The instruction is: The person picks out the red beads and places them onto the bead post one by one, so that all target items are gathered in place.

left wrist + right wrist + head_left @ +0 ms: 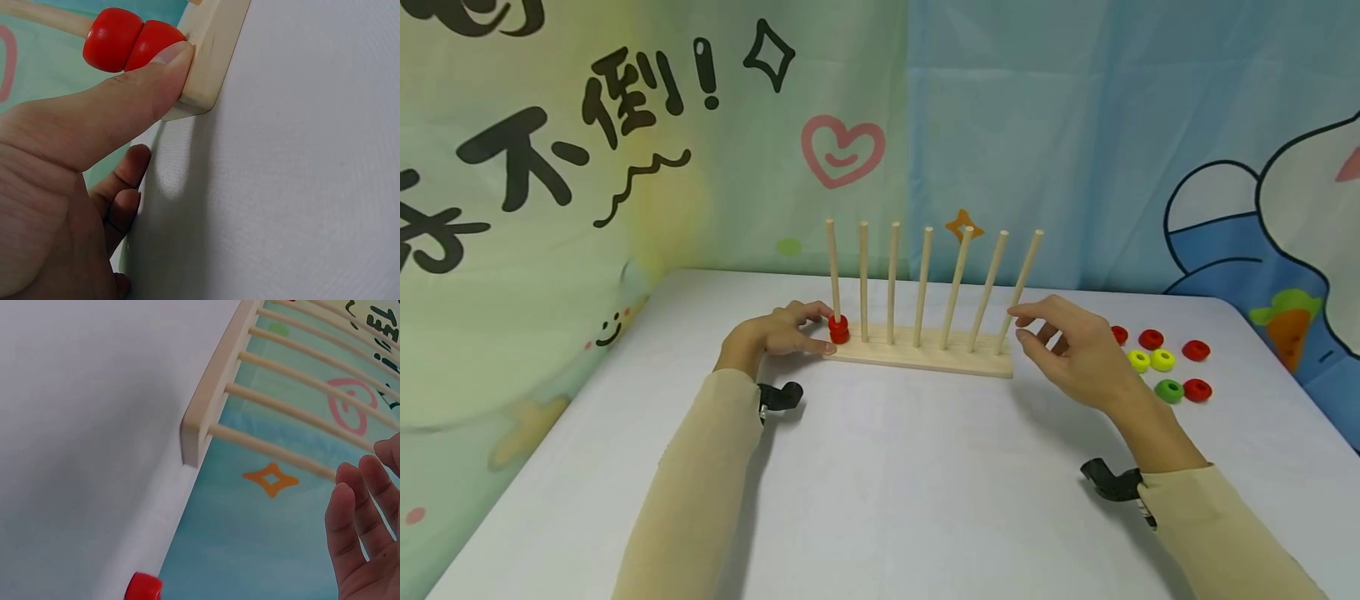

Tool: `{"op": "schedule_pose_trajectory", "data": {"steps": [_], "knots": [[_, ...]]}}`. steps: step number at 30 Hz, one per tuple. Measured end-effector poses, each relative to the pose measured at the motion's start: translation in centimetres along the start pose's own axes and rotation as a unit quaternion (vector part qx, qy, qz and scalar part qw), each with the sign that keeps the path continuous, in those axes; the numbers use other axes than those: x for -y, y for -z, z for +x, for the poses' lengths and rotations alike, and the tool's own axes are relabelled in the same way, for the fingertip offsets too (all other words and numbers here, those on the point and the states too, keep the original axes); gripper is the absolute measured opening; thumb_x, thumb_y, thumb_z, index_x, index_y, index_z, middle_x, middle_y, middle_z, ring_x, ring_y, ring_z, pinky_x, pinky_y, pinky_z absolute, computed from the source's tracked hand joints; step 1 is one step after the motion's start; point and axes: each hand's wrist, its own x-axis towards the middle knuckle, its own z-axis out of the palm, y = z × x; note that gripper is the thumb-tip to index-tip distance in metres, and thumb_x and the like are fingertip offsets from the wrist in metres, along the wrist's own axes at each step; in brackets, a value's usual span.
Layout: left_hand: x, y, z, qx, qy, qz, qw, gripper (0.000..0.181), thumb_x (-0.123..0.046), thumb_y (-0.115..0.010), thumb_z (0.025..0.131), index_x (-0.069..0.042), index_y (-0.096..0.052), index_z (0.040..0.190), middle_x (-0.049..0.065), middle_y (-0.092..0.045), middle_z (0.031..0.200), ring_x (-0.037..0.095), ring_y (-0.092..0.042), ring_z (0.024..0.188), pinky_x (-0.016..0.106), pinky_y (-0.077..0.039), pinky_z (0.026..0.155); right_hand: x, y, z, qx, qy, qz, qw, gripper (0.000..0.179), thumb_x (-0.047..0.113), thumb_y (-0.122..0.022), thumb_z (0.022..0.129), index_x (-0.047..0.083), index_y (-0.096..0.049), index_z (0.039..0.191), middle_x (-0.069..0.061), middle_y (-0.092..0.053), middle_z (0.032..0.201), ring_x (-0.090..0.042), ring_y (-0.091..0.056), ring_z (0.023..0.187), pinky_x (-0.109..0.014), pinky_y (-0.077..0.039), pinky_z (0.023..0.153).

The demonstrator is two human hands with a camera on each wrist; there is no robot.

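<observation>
A wooden peg rack (pixel 917 358) with several upright pegs stands on the white table. Two red beads (pixel 112 40) sit stacked at the foot of its leftmost peg (pixel 833 267). My left hand (pixel 778 333) grips that end of the base, its thumb (pixel 140 87) laid along the wood beside the beads; the index finger is hidden in the left wrist view. Beside the rightmost peg (pixel 1021 283) my right hand (pixel 1071 354) is raised, fingers loosely bent and fingertips close to the peg. Nothing shows between them.
Loose beads lie on the table right of the rack: several red ones (pixel 1196 350), two yellow ones (pixel 1162 360) and a green one (pixel 1169 391), partly behind the right hand. A printed cloth backdrop (pixel 1037 108) hangs behind the table (pixel 887 483).
</observation>
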Motion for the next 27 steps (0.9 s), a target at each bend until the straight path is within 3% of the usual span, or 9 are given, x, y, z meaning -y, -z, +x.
{"op": "schedule_pose_trajectory", "data": {"steps": [5, 17, 27], "knots": [[0.0, 0.0, -0.1, -0.001, -0.01, -0.004, 0.9999, 0.062, -0.052, -0.076, 0.08, -0.034, -0.049, 0.132, 0.005, -0.038, 0.146, 0.032, -0.031, 0.134, 0.061, -0.027, 0.107, -0.6, 0.3, -0.8, -0.001, -0.021, -0.01, 0.9997, 0.033, 0.001, -0.072, 0.085, 0.012, -0.067, 0.116, 0.007, -0.065, 0.097, -0.005, -0.057, 0.069, -0.019, -0.05, 0.056], [-0.4, 0.4, -0.2, 0.0, -0.012, -0.003, 0.9999, 0.059, -0.05, -0.076, 0.081, -0.036, -0.05, 0.131, 0.005, -0.039, 0.145, 0.032, -0.031, 0.135, 0.061, -0.026, 0.108, -2.4, 1.0, -2.3, -0.024, -0.024, -0.021, 0.9992, 0.038, -0.003, -0.072, 0.083, 0.014, -0.069, 0.116, 0.008, -0.066, 0.095, -0.004, -0.053, 0.065, -0.015, -0.046, 0.059], [0.2, -0.1, 0.4, 0.002, 0.013, -0.009, 0.9999, 0.059, -0.048, -0.076, 0.081, -0.037, -0.049, 0.132, 0.002, -0.038, 0.147, 0.029, -0.03, 0.136, 0.059, -0.027, 0.109, -3.1, 1.3, -3.4, -0.009, -0.056, -0.036, 0.9977, 0.037, 0.0, -0.073, 0.084, 0.015, -0.069, 0.118, 0.008, -0.065, 0.093, -0.006, -0.054, 0.07, -0.016, -0.047, 0.062]]}}
